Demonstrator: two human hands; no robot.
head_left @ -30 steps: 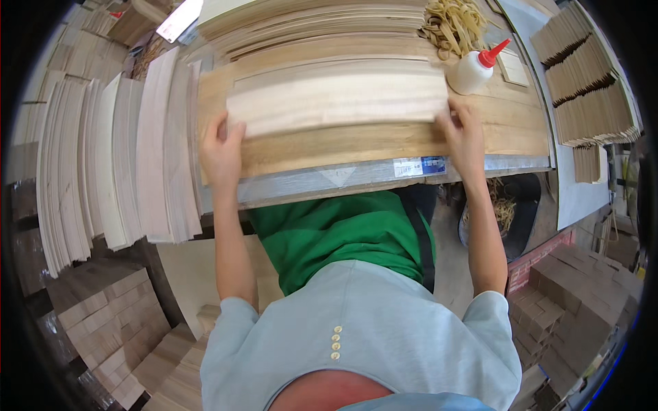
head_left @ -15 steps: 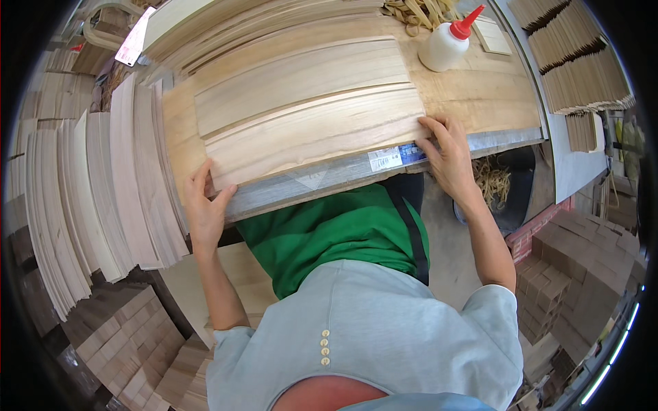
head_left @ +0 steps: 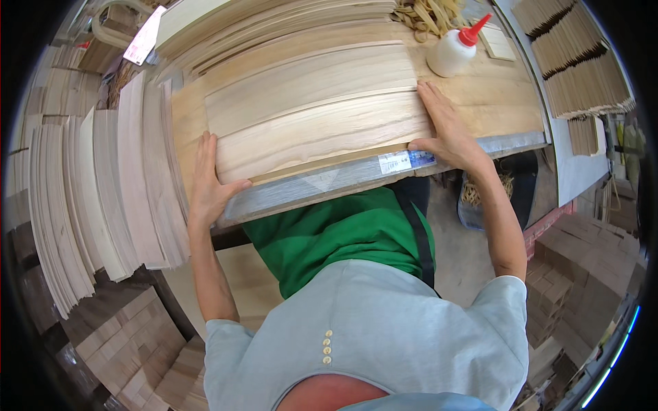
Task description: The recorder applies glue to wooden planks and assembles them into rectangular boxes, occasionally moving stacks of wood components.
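Observation:
Two thin pale wooden boards lie flat on the workbench, long sides facing: a near board (head_left: 322, 133) and a far board (head_left: 308, 77). My left hand (head_left: 209, 181) rests at the left end of the near board, fingers stretched along that end and thumb by the front corner. At the opposite end, my right hand (head_left: 449, 133) has its fingers extended along the right edge, with the thumb at the front corner. Both hands are open and touch the near board without wrapping round it.
A white glue bottle (head_left: 452, 53) with a red nozzle stands at the back right, near curly wood strips (head_left: 430, 15). A stack of boards (head_left: 274, 31) lies behind. Upright panels (head_left: 147, 171) line the left. A metal strip (head_left: 301, 186) edges the bench (head_left: 490, 99).
The near board has shifted away from the bench's front edge, closer to the far board. Both hands have moved forward, and their bent fingers have straightened along the board's ends.

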